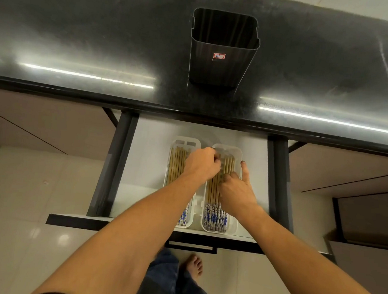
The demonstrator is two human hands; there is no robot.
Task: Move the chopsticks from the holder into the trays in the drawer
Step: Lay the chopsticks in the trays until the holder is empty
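Note:
A black rectangular holder (221, 54) stands on the dark counter, and no chopsticks show in its mouth. Below it the drawer (147, 166) is pulled out with two white trays side by side. The left tray (184, 141) and the right tray (236, 152) both hold several wooden chopsticks (214, 214) with blue-and-white patterned ends. My left hand (201, 163) is curled over the far ends of the chopsticks in the right tray. Lying on the same bundle, my right hand (237, 192) has its fingers bent and its thumb stretched along the tray's right wall.
The dark stone counter (80, 45) overhangs the back of the drawer. Black drawer rails (110, 163) run along both sides, and a black handle (192, 247) sits on the drawer front. My leg and bare foot (194, 266) stand on the pale tiled floor below.

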